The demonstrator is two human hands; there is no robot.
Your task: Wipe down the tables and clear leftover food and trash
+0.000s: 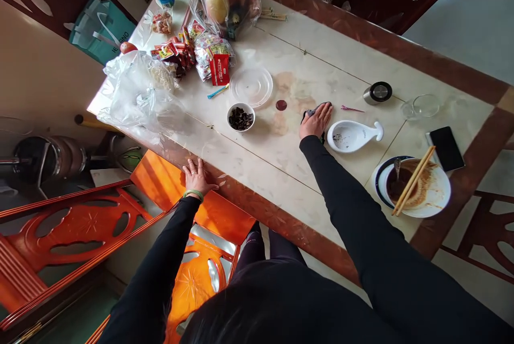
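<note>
My right hand presses a dark cloth onto the tabletop, and only the cloth's edges show around the fingers. Just right of it is a white whale-shaped dish with dark crumbs in it. A small pink strip lies beyond that dish. My left hand, with a green bangle at the wrist, rests on the table's near edge with its fingers spread, holding nothing. Between the two hands, farther in, stands a small white bowl of dark dried pieces. Behind this bowl lies a clear round lid.
Plastic bags and snack packets crowd the table's left end. At the right are a stacked bowl with chopsticks, a phone, a glass cup and a metal-sided lid. An orange chair stands below the near edge.
</note>
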